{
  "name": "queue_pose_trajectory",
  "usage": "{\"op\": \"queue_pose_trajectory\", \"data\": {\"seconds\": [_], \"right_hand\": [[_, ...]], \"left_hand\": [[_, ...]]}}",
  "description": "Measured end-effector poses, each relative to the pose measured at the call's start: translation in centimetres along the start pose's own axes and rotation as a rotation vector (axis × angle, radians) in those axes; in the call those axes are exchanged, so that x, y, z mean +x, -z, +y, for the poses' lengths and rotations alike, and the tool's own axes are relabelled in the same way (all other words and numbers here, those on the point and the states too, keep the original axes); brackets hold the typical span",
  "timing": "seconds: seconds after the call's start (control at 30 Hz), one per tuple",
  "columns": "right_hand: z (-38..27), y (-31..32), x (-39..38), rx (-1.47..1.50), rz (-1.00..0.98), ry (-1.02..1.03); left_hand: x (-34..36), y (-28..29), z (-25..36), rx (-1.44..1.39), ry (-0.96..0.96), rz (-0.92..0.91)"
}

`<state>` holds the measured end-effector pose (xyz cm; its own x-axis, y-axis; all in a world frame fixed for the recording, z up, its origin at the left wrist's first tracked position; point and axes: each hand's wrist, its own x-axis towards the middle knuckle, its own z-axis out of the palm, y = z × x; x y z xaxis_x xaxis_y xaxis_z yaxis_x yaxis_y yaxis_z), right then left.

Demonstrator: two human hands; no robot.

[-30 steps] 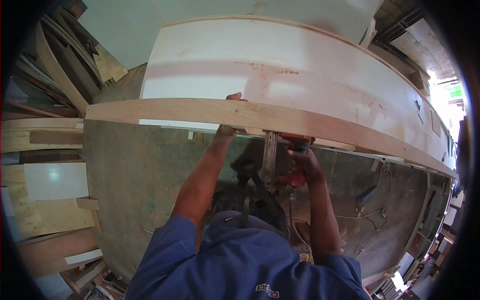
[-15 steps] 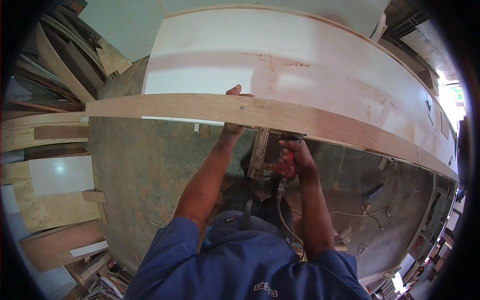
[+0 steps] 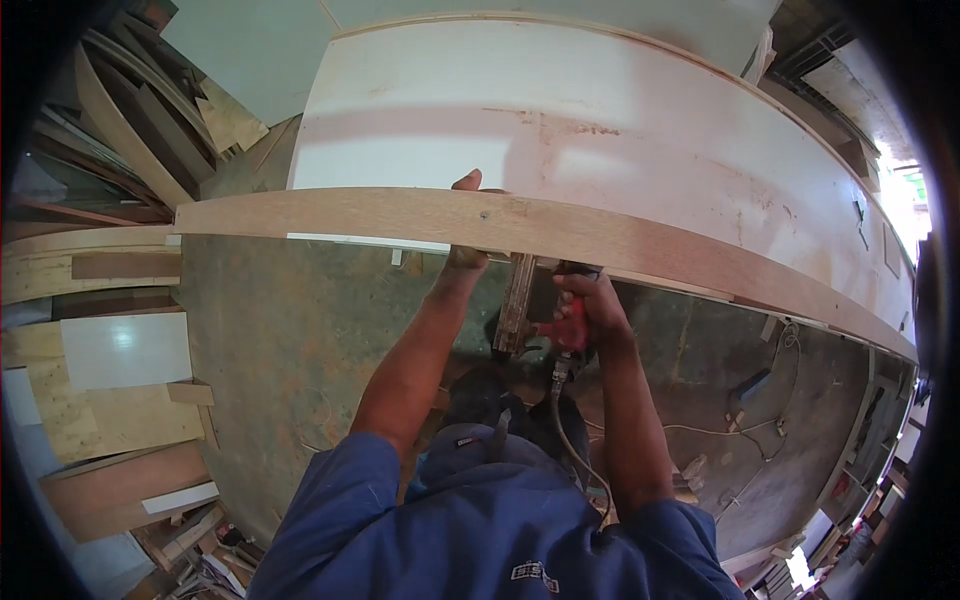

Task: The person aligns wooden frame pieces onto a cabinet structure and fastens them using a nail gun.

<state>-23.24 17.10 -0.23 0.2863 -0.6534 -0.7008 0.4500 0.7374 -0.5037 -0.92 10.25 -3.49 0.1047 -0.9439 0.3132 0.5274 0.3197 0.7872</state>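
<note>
A long light-brown wooden strip [image 3: 370,212] runs across the view along the near edge of a white panel [image 3: 420,80]. My left hand [image 3: 467,256] is closed round the strip, its thumb over the far edge; the strip hides most of the fingers. Just below the strip, my right hand [image 3: 597,305] is wrapped round the handle of a red air nail gun [image 3: 568,332]. The gun's long worn magazine [image 3: 515,305] lies left of the handle, its upper end hidden under the strip. An air hose [image 3: 562,418] hangs from the gun toward my body.
Stacked boards and offcuts [image 3: 120,400] line the left side, with curved wood pieces [image 3: 130,110] farther back. A thin cable [image 3: 710,430] and a small dark blue object [image 3: 750,385] lie on the concrete floor [image 3: 300,330] at right. A shelf rack [image 3: 875,410] stands far right.
The nail gun has tilted a little, and my right hand has shifted slightly left and up with it. My left hand keeps its place on the strip.
</note>
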Motion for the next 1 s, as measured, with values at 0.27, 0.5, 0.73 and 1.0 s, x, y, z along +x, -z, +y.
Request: {"op": "queue_pose_trajectory", "data": {"seconds": [0.27,0.5,0.73,1.0], "right_hand": [[0.1,2.1,-1.9,0.075,0.013,0.014],[0.8,2.4,-0.7,-0.016,-0.021,-0.038],[0.1,1.1,-0.8,-0.044,-0.017,-0.048],[0.1,2.6,-4.1,-0.065,-0.05,-0.04]], "left_hand": [[-0.1,0.3,-0.2,0.019,-0.015,-0.003],[-0.1,0.4,0.0,0.031,0.002,0.015],[-0.5,0.5,-0.4,0.013,0.001,0.004],[0.4,3.9,-2.7,0.077,-0.076,-0.006]]}}
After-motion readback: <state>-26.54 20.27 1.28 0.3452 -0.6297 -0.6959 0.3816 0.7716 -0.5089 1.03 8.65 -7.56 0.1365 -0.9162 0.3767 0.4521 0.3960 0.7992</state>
